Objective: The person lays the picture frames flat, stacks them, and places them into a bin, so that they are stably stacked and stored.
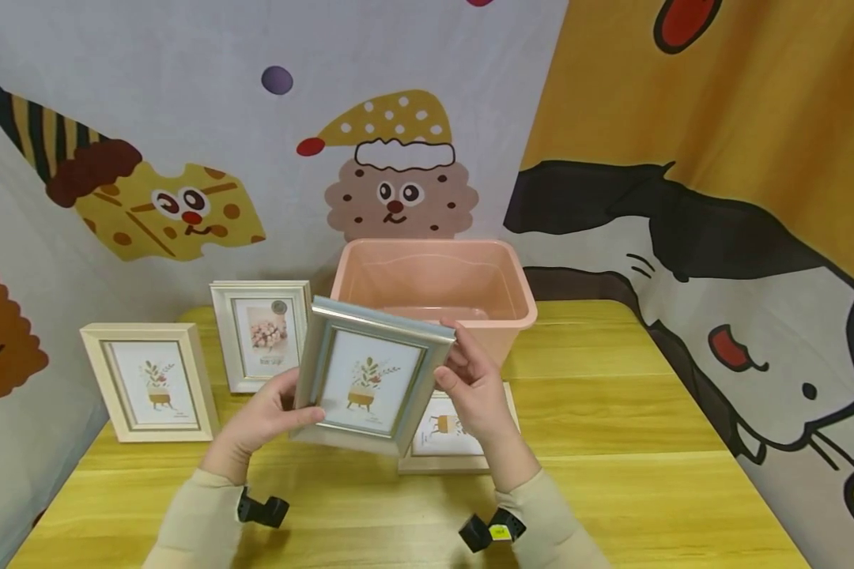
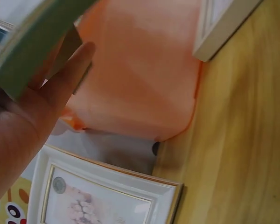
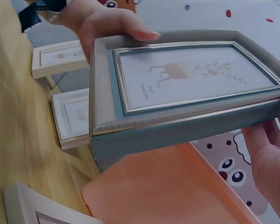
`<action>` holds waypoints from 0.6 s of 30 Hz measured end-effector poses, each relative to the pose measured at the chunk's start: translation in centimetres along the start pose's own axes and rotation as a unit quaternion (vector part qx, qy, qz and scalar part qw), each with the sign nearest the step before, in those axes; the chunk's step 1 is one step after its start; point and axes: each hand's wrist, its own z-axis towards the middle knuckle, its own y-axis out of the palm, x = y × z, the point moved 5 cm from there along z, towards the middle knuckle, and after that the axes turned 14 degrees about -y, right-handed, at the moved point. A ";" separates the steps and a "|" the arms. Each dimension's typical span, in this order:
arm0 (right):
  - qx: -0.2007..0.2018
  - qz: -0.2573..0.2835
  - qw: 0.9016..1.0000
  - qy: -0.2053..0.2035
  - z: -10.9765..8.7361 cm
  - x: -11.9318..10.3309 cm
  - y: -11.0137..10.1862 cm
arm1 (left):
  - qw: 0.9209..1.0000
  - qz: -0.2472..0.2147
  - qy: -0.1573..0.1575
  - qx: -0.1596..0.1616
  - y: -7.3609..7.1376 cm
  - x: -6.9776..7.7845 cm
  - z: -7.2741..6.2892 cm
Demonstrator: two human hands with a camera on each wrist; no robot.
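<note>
Both hands hold up a grey-blue picture frame [image 1: 373, 375] with a potted-plant print, tilted above the table. My left hand [image 1: 273, 419] grips its left edge, thumb on the front and fingers behind. At the upper right edge, my right hand [image 1: 477, 383] grips it too, with the thumb near the front. In the right wrist view the held picture frame [image 3: 186, 79] shows its teal side and ridged grey face, gripped from both ends. Behind and partly below it, a cream picture frame [image 1: 455, 462] lies on the table, partly covered by the right hand and the held frame.
An open pink bin [image 1: 434, 276] stands at the back of the wooden table [image 1: 612, 442]. Two more frames stand upright at the left: a cream frame [image 1: 199, 379] with a plant print and a white frame [image 1: 228, 336] with a flower print. A patterned cloth [image 1: 185, 47] hangs behind.
</note>
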 end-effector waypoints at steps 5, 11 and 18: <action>0.000 0.048 0.999 -0.022 0.2 -0.4 -1.2 | 1.000 -0.007 0.004 -0.027 0.5 -0.2 0.3; -0.019 0.072 0.996 -0.045 0.3 -0.9 -2.3 | 0.996 -0.020 0.071 -0.042 0.3 1.2 0.6; -0.050 0.094 0.993 -0.059 0.3 -1.5 -3.0 | 0.993 -0.026 0.104 -0.040 -0.1 3.1 0.9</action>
